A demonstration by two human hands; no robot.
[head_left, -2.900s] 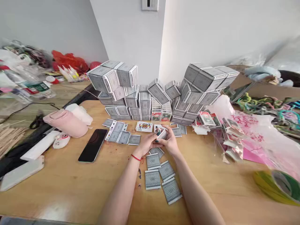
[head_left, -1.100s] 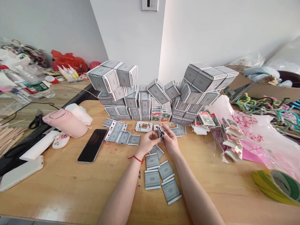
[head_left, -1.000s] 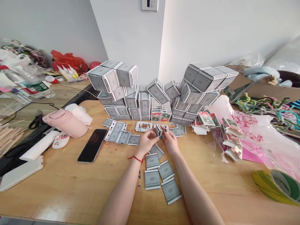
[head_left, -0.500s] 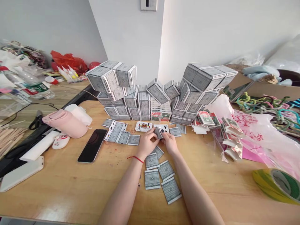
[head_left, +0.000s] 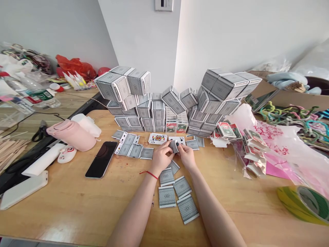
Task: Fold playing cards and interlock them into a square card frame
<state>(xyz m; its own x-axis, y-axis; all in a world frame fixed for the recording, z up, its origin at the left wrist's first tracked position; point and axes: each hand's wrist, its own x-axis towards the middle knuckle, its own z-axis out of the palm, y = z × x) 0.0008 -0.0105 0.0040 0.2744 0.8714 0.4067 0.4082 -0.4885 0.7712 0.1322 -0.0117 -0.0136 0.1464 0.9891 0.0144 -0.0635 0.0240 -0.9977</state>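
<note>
My left hand [head_left: 160,156] and my right hand [head_left: 187,156] meet over the wooden table [head_left: 77,206], both closed on a small stack of playing cards [head_left: 174,146] with grey patterned backs. A red string circles my left wrist. Beneath my forearms lie several face-down card piles [head_left: 177,195]. More cards [head_left: 133,148] lie in a row to the left, and a face-up court card [head_left: 157,138] sits just beyond my hands.
A wall of grey card boxes [head_left: 174,103] is stacked at the back. A black phone [head_left: 102,159] and a pink pouch [head_left: 72,134] lie left. Opened card packs [head_left: 246,144] and pink plastic [head_left: 282,151] sit right, with a tape roll [head_left: 305,204] near the edge.
My hands have shifted the card stack slightly forward and lowered it toward the table. The stack was turned on edge about a second ago and now lies flatter between my fingers.
</note>
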